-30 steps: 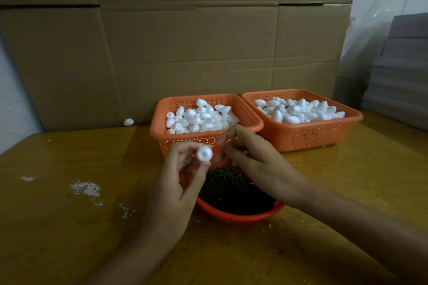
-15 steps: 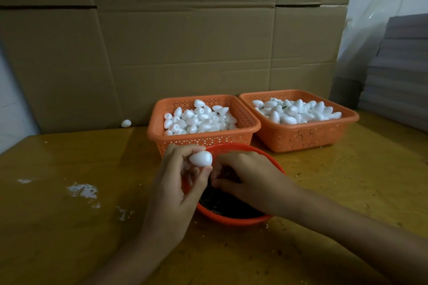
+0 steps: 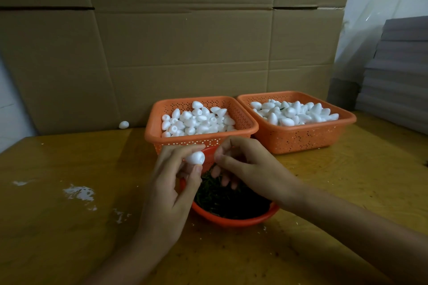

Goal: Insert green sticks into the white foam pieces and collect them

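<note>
Holding the foam piece (image 3: pixel 195 158) pinched between thumb and fingertips, your left hand (image 3: pixel 171 192) presents it just left of your right hand (image 3: pixel 252 169), long axis roughly left to right, above the red bowl (image 3: pixel 231 222) of green sticks (image 3: pixel 222 199). Right fingers are curled; whether they pinch a stick cannot be told. Half a second earlier that hand was down in the bowl.

A bowl (image 3: pixel 234 221) of sticks (image 3: pixel 222 199) sat on the table (image 3: pixel 69 238). Just behind it stood the left basket (image 3: pixel 152 132), with the right basket (image 3: pixel 301 139) beside that, each holding foam pieces (image 3: pixel 196 120). Cardboard (image 3: pixel 185 53) stood behind them, with one loose piece (image 3: pixel 124 124) at its foot, far left. Over the bowl, the left hand (image 3: pixel 169 194) held a foam piece (image 3: pixel 195 158) beside the right hand (image 3: pixel 252 169).
</note>
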Motion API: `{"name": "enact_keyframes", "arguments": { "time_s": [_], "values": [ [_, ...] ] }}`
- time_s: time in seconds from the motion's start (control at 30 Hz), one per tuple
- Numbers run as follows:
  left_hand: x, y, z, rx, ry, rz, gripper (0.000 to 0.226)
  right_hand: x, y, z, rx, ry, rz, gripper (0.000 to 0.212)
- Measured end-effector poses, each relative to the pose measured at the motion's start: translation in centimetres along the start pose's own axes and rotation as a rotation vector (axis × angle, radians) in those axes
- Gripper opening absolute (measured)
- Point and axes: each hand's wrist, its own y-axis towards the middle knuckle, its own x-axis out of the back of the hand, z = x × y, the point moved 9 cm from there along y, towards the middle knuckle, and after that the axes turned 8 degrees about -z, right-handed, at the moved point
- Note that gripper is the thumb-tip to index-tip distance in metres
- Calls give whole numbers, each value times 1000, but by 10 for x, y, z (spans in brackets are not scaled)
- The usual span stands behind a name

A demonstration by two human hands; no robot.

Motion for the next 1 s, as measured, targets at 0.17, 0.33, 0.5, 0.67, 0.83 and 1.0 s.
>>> {"name": "enact_keyframes", "arguments": {
  "time_s": [0.17, 0.33, 0.5, 0.67, 0.83, 1.0],
  "values": [
    [1, -1, 4, 22, -13, -13, 32, 2, -1, -1, -116, 194, 5, 13],
    [1, -1, 11, 91, -79, -34, 28, 13, 1, 5, -83, 292, -88, 6],
    [2, -1, 11, 61, -47, -24, 32, 14, 1, 11, -11, 289, -82, 7],
    [3, 0, 10, 60, -67, -35, 29, 15, 0, 14, 50, 274, -97, 2],
    [2, 0, 10, 62, -62, -30, 30, 14, -1, 14, 69, 218, -84, 3],
    [2, 0, 5, -15, -6, -29, 20, 8, -2, 16, 119, 173, -29, 4]
  ]
}}
